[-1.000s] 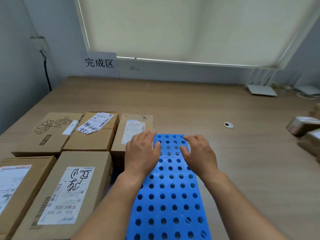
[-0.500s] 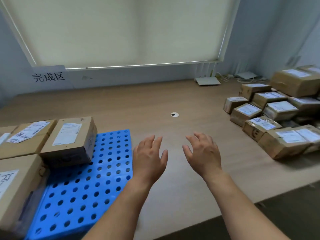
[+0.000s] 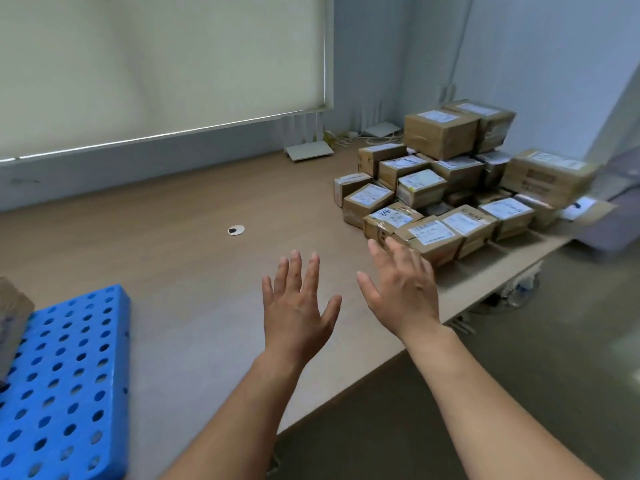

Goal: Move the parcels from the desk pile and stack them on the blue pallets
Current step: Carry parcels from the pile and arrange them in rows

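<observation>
1. Both hands have travelled rightward over the last second. My left hand (image 3: 298, 306) and right hand (image 3: 403, 289) were above the blue pallet (image 3: 65, 375) and now hang over bare desk (image 3: 173, 244), well apart from it.
2. View change: the parcel pile (image 3: 450, 188) was first a sliver at the right margin and now sits right of centre. The pallet has slid to the lower left corner. The rows of parcels stacked on its left side are out of frame, except a corner of one parcel (image 3: 12, 317) at the left edge.
3. Hand state: the fingers (image 3: 295, 268) of both hands are straight and spread, palms turned down and forward. Neither hand holds anything.
4. Contact: my right fingertips overlap the nearest parcel (image 3: 429, 237) in this view. I cannot tell whether they touch it.
5. Location of the task items: the pile stands at the far right end of the desk in several layers, labels mostly upward.
6. Progress, as a judgement:
   - Done: at least one parcel rests on the pallet here.
   - Left: a large part of the perforated surface shows bare, and many parcels remain in the pile.
7. Step in hand, as a judgement: reaching for the next parcel at the pile's near-left edge.
</observation>
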A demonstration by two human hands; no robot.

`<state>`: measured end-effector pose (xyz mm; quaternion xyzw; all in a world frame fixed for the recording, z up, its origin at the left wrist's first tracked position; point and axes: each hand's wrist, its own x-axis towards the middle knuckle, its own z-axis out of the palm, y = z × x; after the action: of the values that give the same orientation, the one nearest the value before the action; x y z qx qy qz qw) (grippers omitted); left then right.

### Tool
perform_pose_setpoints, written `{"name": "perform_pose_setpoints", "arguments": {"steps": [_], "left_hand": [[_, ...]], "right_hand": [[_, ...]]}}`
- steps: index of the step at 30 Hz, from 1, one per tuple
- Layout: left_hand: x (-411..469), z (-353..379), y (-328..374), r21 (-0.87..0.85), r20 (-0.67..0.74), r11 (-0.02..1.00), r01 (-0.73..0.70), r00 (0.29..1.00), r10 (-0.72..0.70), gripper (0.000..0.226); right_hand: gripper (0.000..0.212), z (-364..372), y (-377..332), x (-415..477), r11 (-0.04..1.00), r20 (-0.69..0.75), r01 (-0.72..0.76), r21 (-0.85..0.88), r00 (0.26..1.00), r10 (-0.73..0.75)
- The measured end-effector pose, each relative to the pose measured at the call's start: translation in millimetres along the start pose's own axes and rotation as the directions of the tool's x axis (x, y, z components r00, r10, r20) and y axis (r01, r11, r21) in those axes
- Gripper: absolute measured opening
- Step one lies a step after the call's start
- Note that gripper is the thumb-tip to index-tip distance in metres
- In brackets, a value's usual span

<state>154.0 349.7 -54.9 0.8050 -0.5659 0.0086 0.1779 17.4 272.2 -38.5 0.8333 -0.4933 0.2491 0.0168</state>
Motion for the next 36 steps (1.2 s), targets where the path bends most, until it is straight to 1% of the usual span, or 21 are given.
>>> {"name": "perform_pose_setpoints", "arguments": {"steps": [4, 9, 13, 16, 19, 21, 25, 29, 33, 36], "left_hand": [[26, 19, 34, 0.002, 0.035, 0.997, -0.072, 0.997, 0.071, 0.070], [75, 53, 74, -0.028, 0.055, 0.990, -0.139, 0.989, 0.140, 0.071], [131, 80, 106, -0.055, 0.056, 0.986, -0.158, 0.985, 0.161, 0.071], [180, 92, 128, -0.064, 0.040, 0.984, -0.165, 0.985, 0.168, 0.070], [229, 98, 147, -0.045, 0.034, 0.986, -0.160, 0.986, 0.162, 0.071], [260, 102, 159, -0.030, 0.026, 0.986, -0.163, 0.986, 0.164, 0.071], [310, 109, 183, -0.039, 0.001, 0.984, -0.177, 0.984, 0.177, 0.070], [345, 115, 204, -0.050, -0.001, 0.982, -0.184, 0.983, 0.185, 0.070], [374, 123, 225, -0.063, 0.012, 0.984, -0.164, 0.986, 0.165, 0.069], [398, 130, 243, -0.037, 0.024, 0.990, -0.133, 0.991, 0.134, 0.068]], "right_hand": [[0.055, 1, 40, 10, 0.996, -0.018, -0.094, -0.013, 0.995, 0.094], [0.053, 13, 94, 36, 0.985, -0.039, -0.171, -0.022, 0.985, 0.170], [0.053, 26, 140, 80, 0.977, 0.007, -0.209, -0.045, 0.978, 0.209], [0.052, 35, 170, 124, 0.977, 0.019, -0.209, -0.051, 0.977, 0.210], [0.052, 40, 195, 170, 0.980, 0.074, -0.185, -0.078, 0.979, 0.191], [0.052, 42, 210, 198, 0.981, 0.085, -0.180, -0.075, 0.979, 0.186], [0.052, 44, 240, 242, 0.983, 0.084, -0.174, -0.065, 0.980, 0.179], [0.049, 44, 273, 273, 0.980, 0.049, -0.198, -0.024, 0.979, 0.199], [0.046, 43, 310, 303, 0.980, 0.040, -0.200, -0.014, 0.979, 0.200], [0.046, 45, 344, 332, 0.980, 0.038, -0.200, 0.009, 0.979, 0.200]]}}
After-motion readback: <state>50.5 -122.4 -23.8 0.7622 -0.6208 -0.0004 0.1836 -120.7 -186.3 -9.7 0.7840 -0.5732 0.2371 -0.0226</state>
